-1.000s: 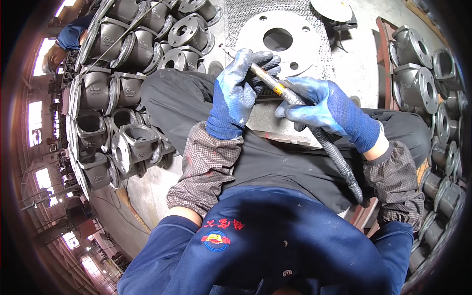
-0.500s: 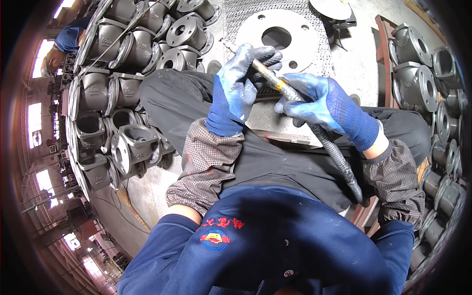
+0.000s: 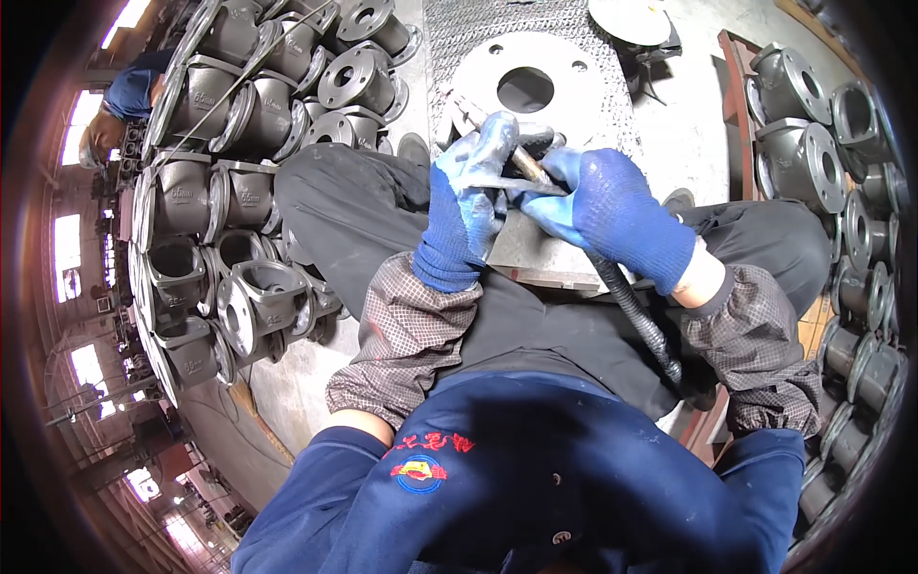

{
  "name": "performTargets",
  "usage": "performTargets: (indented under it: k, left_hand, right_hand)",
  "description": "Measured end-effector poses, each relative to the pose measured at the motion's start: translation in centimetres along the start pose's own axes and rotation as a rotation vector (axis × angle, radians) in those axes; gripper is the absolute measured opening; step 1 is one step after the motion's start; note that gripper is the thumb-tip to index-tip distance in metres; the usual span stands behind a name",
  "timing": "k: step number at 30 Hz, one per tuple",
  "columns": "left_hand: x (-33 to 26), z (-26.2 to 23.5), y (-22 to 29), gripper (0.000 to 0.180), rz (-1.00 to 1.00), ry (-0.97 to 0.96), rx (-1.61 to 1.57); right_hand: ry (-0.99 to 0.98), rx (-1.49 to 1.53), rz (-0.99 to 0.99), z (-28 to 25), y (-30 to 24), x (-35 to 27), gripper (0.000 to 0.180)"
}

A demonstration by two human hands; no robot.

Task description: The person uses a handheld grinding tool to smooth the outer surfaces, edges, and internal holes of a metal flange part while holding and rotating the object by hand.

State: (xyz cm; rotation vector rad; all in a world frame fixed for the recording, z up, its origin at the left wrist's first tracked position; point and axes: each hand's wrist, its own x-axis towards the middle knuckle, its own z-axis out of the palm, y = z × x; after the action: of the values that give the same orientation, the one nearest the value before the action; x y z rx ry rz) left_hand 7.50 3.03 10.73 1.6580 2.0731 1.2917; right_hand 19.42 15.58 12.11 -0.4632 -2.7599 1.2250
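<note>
My left hand [image 3: 470, 196], in a blue glove with a worn grey palm, is closed round the front of a flexible-shaft grinder. Its pale pointed tip [image 3: 465, 109] sticks out beyond my fingers toward the round plate. Behind my left fingers the brownish handpiece [image 3: 529, 166] shows between the two hands. A thin flat grey bar [image 3: 521, 185], perhaps a spanner, lies across it, its right end in the closed fingers of my right hand [image 3: 622, 212]. The black ribbed shaft hose [image 3: 633, 311] runs down from under my right hand across my lap. My gloves hide the grip points.
A pale round flange plate [image 3: 583, 100] with a centre hole lies on a textured mat [image 3: 442, 53] ahead. Grey flanged castings [image 3: 253, 187] are stacked at left, more castings [image 3: 803, 158] at right beside a reddish rack [image 3: 734, 105]. A round-topped stand [image 3: 631, 21] is behind. Another person [image 3: 129, 91] is far left.
My right hand has shifted up and left, closer to my left hand. The thin grey bar now shows between them. The left hand and grinder tip have moved slightly, and the hose has swung left.
</note>
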Motion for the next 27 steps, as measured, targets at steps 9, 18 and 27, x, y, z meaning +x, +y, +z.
performTargets:
  k: [9, 18, 27]
  left_hand:
    - [1.6, 0.7, 1.3, 0.042, -0.701, 0.056, -1.523]
    - [1.7, -0.3, -2.0, 0.038, -0.384, -0.17, -0.658]
    - [1.7, -1.5, -3.6, 0.039, -0.184, -0.328, -0.339]
  right_hand:
    - [-0.315, 1.488, 0.501, 0.4, -1.9, -0.1, 0.037]
    - [-0.308, 1.539, 0.468, 1.1, -0.3, 1.4, 0.042]
    - [-0.254, 1.453, 0.515, 2.2, -1.3, 2.1, 0.046]
